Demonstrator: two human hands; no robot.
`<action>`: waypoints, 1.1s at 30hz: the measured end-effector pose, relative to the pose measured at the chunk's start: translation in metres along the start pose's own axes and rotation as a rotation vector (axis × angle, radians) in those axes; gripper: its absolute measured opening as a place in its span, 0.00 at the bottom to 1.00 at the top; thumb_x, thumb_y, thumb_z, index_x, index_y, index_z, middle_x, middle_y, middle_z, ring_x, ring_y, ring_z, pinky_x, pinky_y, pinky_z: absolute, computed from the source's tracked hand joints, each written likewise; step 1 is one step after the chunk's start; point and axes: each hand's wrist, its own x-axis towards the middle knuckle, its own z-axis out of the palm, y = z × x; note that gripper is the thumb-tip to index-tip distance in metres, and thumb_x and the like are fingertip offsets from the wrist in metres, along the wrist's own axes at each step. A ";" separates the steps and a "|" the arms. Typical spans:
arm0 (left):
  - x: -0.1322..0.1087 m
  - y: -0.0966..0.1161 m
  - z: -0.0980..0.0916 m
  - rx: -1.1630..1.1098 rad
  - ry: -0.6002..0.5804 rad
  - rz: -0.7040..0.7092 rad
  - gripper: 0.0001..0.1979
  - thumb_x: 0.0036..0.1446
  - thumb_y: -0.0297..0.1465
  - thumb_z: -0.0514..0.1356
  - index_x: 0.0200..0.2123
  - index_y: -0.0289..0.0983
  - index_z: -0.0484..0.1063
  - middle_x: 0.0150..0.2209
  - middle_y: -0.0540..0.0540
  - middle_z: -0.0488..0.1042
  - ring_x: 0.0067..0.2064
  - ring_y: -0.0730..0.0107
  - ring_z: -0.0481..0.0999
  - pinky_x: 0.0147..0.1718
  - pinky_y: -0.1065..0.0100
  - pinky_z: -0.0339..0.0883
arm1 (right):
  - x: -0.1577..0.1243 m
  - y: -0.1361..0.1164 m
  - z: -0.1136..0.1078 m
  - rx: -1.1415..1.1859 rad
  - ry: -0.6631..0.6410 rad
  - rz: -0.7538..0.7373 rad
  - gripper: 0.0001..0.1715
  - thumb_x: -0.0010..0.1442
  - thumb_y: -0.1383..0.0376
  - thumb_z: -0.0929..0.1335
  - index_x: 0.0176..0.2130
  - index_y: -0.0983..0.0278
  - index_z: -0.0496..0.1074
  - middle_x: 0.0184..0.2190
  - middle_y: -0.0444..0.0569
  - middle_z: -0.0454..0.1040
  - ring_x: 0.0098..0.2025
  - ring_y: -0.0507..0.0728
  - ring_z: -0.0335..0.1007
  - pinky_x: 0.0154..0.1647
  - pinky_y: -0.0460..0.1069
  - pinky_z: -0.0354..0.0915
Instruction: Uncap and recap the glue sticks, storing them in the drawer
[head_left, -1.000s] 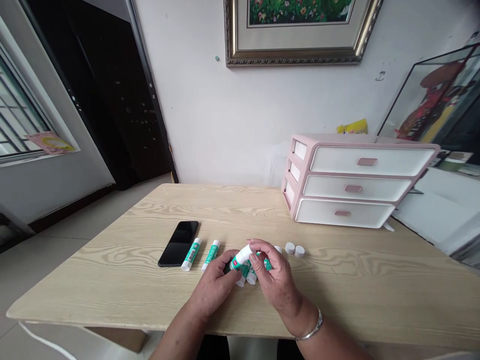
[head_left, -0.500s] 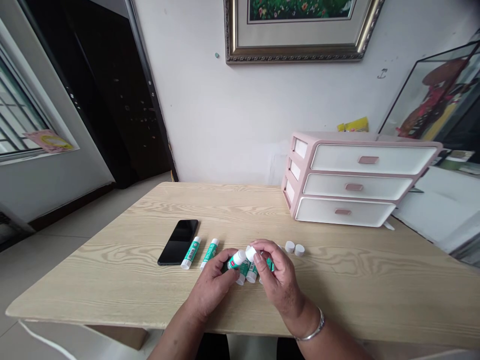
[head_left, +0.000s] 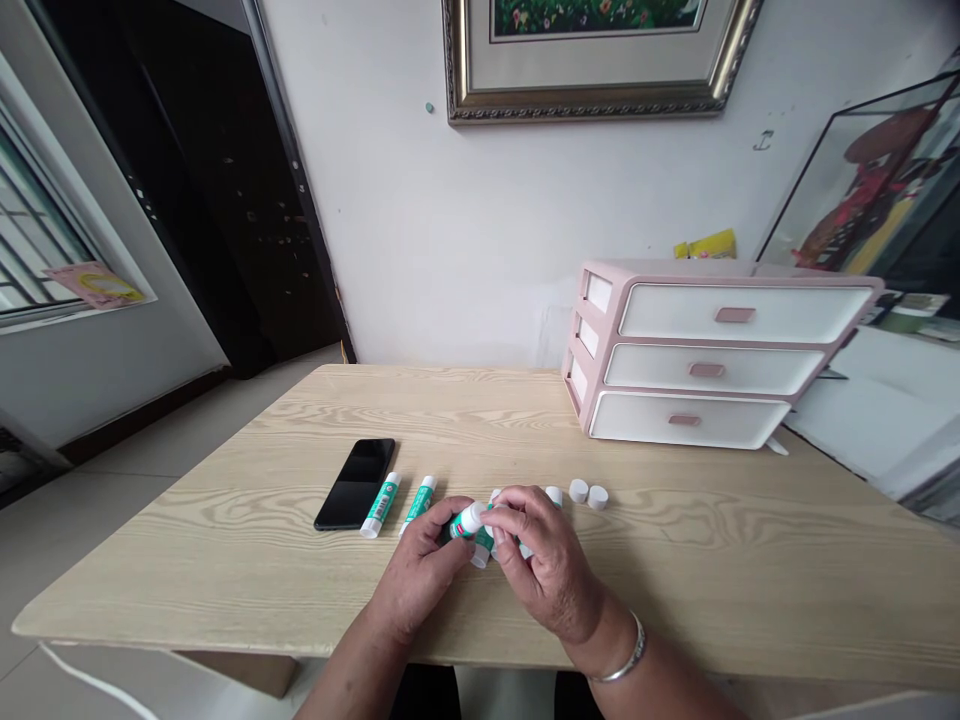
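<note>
My left hand (head_left: 420, 572) grips a green-and-white glue stick (head_left: 465, 522) near the middle of the wooden table (head_left: 225, 570). My right hand (head_left: 546, 565) pinches the white cap (head_left: 474, 516) at that stick's end, touching the stick. Beneath my hands lie more glue sticks (head_left: 484, 545), mostly hidden. Two loose glue sticks (head_left: 382, 505) (head_left: 421, 503) lie to the left of my left hand, next to a black smartphone (head_left: 354, 484). Two white caps (head_left: 578, 490) (head_left: 598, 497) stand beyond my right hand.
A pink-and-white three-drawer plastic unit (head_left: 705, 355) stands at the table's back right, with a yellow packet (head_left: 705, 245) behind it. The table's back edge meets a white wall. A dark doorway (head_left: 225, 200) and a window (head_left: 37, 220) are at the left.
My right hand has moved left, bringing the white cap against the end of the glue stick in my left hand. The phone, loose sticks and caps have stayed put.
</note>
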 end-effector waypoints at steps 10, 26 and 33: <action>0.001 -0.006 -0.003 0.051 -0.010 -0.007 0.10 0.54 0.28 0.61 0.41 0.37 0.76 0.36 0.48 0.74 0.39 0.65 0.71 0.40 0.67 0.66 | -0.006 0.002 0.003 0.120 0.137 0.096 0.17 0.67 0.71 0.65 0.53 0.56 0.71 0.50 0.50 0.74 0.52 0.58 0.72 0.53 0.55 0.70; 0.002 -0.003 -0.001 0.233 -0.034 0.028 0.17 0.55 0.25 0.59 0.47 0.38 0.79 0.40 0.46 0.79 0.43 0.61 0.74 0.45 0.65 0.66 | -0.002 0.000 0.005 0.120 0.132 0.123 0.13 0.67 0.69 0.66 0.51 0.58 0.71 0.51 0.51 0.77 0.52 0.58 0.74 0.51 0.52 0.72; 0.002 0.000 -0.001 0.244 -0.045 0.066 0.19 0.54 0.23 0.58 0.47 0.40 0.81 0.42 0.47 0.81 0.46 0.61 0.75 0.48 0.66 0.65 | 0.003 -0.001 0.005 0.102 0.089 0.103 0.11 0.67 0.70 0.68 0.48 0.58 0.73 0.49 0.50 0.79 0.50 0.56 0.76 0.48 0.51 0.73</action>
